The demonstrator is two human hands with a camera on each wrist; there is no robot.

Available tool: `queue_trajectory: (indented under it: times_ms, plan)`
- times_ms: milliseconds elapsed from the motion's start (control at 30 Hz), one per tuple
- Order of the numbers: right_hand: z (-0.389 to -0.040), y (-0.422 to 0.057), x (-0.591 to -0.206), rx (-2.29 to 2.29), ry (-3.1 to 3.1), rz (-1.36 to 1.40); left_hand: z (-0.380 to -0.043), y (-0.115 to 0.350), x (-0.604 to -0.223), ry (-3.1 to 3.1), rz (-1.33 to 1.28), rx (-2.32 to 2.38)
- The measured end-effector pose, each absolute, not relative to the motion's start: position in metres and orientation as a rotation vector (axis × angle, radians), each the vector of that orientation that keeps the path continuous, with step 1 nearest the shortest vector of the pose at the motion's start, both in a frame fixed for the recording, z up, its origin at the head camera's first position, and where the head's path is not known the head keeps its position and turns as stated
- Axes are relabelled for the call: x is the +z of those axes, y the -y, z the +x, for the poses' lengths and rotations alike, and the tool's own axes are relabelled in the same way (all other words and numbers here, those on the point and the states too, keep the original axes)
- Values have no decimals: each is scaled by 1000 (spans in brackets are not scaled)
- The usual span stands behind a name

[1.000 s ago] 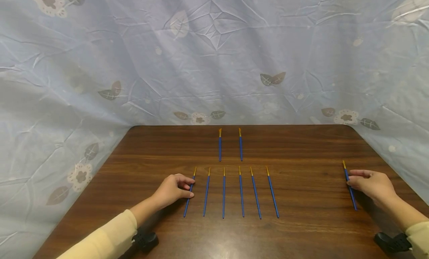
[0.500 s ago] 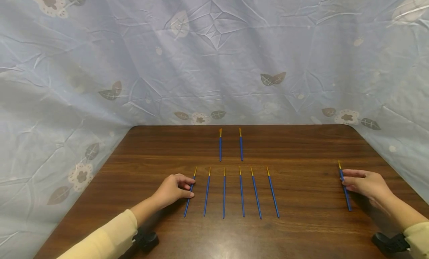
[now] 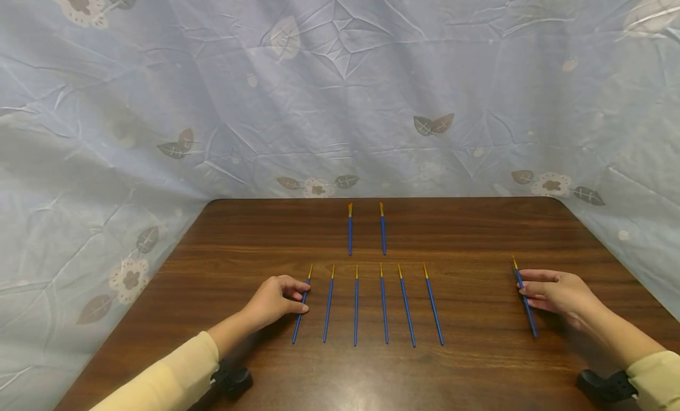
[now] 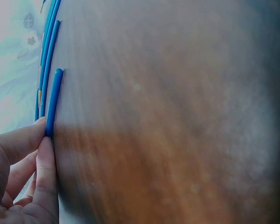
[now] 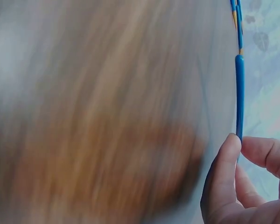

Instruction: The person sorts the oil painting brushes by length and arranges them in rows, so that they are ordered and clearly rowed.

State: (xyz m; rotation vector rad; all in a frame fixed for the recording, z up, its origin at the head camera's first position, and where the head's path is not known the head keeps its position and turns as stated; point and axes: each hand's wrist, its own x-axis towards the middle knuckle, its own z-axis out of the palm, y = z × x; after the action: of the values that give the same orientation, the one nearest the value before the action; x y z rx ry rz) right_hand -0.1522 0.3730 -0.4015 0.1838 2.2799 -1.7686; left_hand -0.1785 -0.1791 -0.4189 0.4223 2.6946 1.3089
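Note:
My left hand [image 3: 276, 299] pinches a slim blue paintbrush [image 3: 296, 328] at the left end of a front row of several similar brushes lying side by side. In the left wrist view, thumb and fingertip meet at the blue handle [image 4: 55, 95], whose rounded end points away. Further right, my right hand [image 3: 558, 292] holds another blue paintbrush [image 3: 529, 313] between thumb and fingers, its yellow tip towards the back. The right wrist view shows that brush's handle [image 5: 240, 93] standing out from the pinch. The closest brush in the row to it is the rightmost one [image 3: 434, 310].
Two wider-tipped blue paintbrushes [image 3: 350, 234] lie parallel near the back of the brown wooden table [image 3: 239, 234]. A pale patterned cloth [image 3: 340, 104] hangs behind and along both sides. A black device [image 3: 232, 381] sits at each wrist.
My right hand has moved left across the table, carrying its paintbrush towards the row. The left hand stays on its brush, and the lying brushes keep their places.

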Motion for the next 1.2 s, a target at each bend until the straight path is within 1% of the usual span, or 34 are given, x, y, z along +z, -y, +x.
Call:
queue_trajectory:
  times_ms: [533, 867, 1200]
  plan:
    - [-149, -319, -399, -1744, -2268, 79, -179, 178, -418, -2683, 424, 1314]
    - [-145, -287, -397, -1758, -2259, 72, -177, 178, -417, -2668, 425, 1332]
    - [-143, -264, -395, -1710, -2303, 78, -178, 177, -417, -2678, 435, 1323]
